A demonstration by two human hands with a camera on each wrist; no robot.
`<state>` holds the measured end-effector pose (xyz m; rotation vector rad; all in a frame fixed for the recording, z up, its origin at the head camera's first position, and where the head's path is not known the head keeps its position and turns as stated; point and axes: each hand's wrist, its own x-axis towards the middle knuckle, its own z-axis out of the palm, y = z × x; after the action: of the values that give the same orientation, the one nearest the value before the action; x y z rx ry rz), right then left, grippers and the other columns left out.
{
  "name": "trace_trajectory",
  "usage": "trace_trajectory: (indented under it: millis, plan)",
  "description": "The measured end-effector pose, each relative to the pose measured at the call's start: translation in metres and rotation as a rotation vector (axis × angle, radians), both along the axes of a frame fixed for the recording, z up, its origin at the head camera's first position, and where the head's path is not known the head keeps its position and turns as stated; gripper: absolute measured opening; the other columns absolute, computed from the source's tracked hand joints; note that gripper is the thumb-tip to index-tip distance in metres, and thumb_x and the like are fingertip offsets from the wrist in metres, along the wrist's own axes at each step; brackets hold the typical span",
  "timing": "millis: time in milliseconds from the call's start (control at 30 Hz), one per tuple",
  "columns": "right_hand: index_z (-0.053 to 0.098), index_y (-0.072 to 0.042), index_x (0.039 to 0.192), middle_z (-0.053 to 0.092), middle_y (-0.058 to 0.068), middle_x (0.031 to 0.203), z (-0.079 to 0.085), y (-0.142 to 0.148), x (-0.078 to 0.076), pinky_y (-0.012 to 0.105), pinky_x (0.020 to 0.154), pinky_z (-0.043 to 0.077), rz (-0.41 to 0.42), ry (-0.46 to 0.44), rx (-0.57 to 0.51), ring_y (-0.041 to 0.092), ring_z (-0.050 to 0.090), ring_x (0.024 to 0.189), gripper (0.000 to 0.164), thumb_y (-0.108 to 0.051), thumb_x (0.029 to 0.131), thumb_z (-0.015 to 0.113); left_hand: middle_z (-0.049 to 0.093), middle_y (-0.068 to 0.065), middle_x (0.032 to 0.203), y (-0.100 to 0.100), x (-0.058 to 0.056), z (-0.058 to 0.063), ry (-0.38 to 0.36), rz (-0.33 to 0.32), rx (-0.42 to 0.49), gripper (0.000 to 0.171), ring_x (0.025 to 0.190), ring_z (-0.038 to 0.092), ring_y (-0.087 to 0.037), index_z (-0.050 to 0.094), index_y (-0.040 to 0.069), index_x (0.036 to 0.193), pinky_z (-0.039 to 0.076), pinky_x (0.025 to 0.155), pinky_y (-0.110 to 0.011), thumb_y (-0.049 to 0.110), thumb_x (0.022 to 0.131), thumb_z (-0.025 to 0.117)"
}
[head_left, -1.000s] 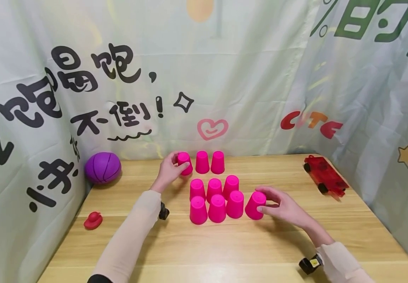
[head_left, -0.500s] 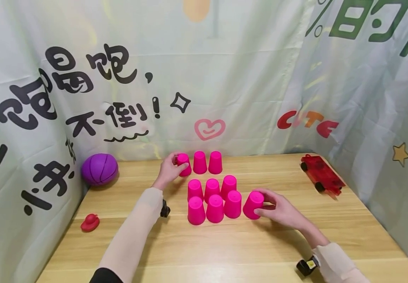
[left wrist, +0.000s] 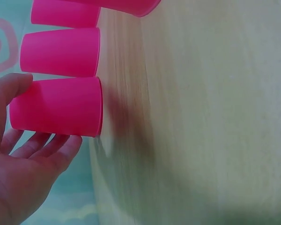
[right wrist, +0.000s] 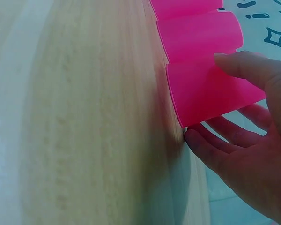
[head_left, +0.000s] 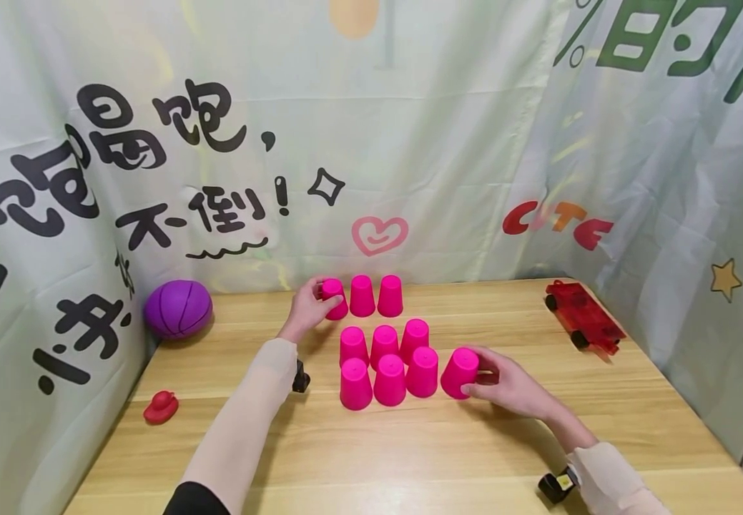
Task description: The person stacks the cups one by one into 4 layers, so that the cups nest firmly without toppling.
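Pink plastic cups stand upside down in rows on the wooden table. At the left end of the back row, my left hand (head_left: 308, 309) holds a pink cup (head_left: 334, 299) between thumb and fingers. Two more back-row cups stand to its right, the nearer one (head_left: 362, 295) almost against it. In the left wrist view the thumb lies along one side of the held cup (left wrist: 56, 107), the fingers along the other. My right hand (head_left: 509, 383) grips the rightmost front-row cup (head_left: 460, 373), slightly apart from its neighbour (head_left: 422, 372). Its rim sits at the tabletop (right wrist: 98, 117).
A middle row of three pink cups (head_left: 385, 345) stands just behind the front row. Purple basketball (head_left: 179, 309) at the back left, small red rubber toy (head_left: 161, 407) at the left edge, red toy car (head_left: 583, 315) at the back right. Printed cloth (head_left: 448, 179) hangs behind the table.
The cup in my left hand has moved slightly right, closer to its neighbour. My right hand keeps its hold with no clear movement. The head view has turned a little to the right.
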<state>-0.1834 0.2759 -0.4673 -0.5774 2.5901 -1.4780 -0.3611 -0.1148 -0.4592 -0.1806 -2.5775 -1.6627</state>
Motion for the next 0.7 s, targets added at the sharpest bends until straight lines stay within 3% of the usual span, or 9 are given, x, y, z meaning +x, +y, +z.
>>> trace_trajectory:
  millis: [133,367,700]
  plan:
    - [0.051,0.002,0.148,0.067,0.02,0.131,-0.001,0.0002,0.0,0.031,0.097,0.061,0.002,0.0,0.004,0.034,0.069,0.116,0.067,-0.016,0.092,0.082,0.067,-0.023,0.134,0.0004,0.0,0.0005,-0.006,-0.003,-0.001,0.052,0.124,0.064,-0.038,0.057,0.005,0.141,0.057,0.105,-0.051,0.014,0.094,0.079]
    - [0.051,0.003,0.148,0.067,0.021,0.131,-0.0003,0.0,0.0009,0.04,0.099,0.061,-0.006,0.0,0.012,0.035,0.069,0.117,0.067,-0.016,0.092,0.082,0.066,-0.022,0.135,0.0001,-0.0014,0.0004,-0.017,-0.006,-0.01,0.053,0.124,0.063,-0.038,0.056,0.004,0.142,0.057,0.106,-0.05,0.016,0.095,0.078]
    - [0.05,0.002,0.15,0.067,0.021,0.133,0.0,-0.0007,0.0013,0.042,0.1,0.061,-0.013,-0.017,0.018,0.035,0.068,0.119,0.068,-0.017,0.093,0.082,0.065,-0.023,0.135,0.0013,-0.0027,0.0015,-0.03,-0.014,-0.023,0.052,0.124,0.063,-0.039,0.056,0.004,0.142,0.057,0.106,-0.051,0.015,0.096,0.077]
